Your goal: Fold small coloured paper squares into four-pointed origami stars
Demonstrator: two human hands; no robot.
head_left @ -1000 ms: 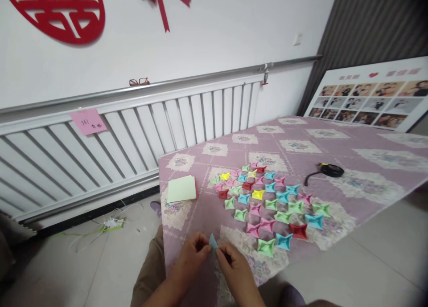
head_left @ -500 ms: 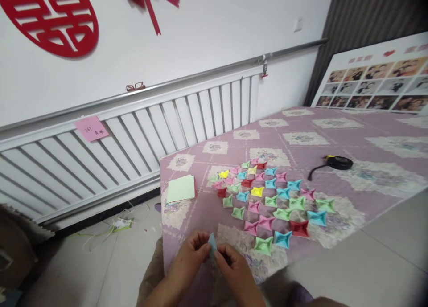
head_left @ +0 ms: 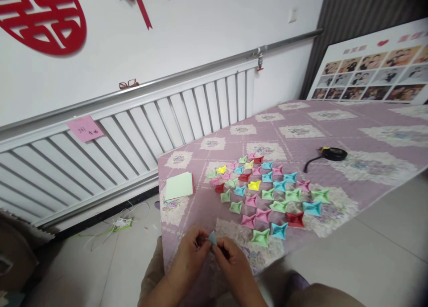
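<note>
A small folded piece of blue paper [head_left: 212, 238] is pinched between both hands near the front edge of the table. My left hand [head_left: 192, 251] grips its left side with thumb and fingers, and my right hand [head_left: 230, 258] holds its right side. Beyond them several folded paper boats in green, pink, blue, red and yellow stand in rows; a green boat [head_left: 260, 238] and a blue boat [head_left: 279, 231] are the closest. A stack of pale green square paper [head_left: 179, 186], with a red edge showing, lies to the left.
The table has a purple patterned cloth [head_left: 203, 213]. A black tape measure [head_left: 333, 154] lies at the right. Behind the table are a white radiator [head_left: 174, 120] with a pink note [head_left: 85, 128] and a photo board [head_left: 371, 71].
The camera view has shifted slightly, so the table and wall appear a little higher and further left. Both hands still hold the blue paper, and its visible tip looks shorter.
</note>
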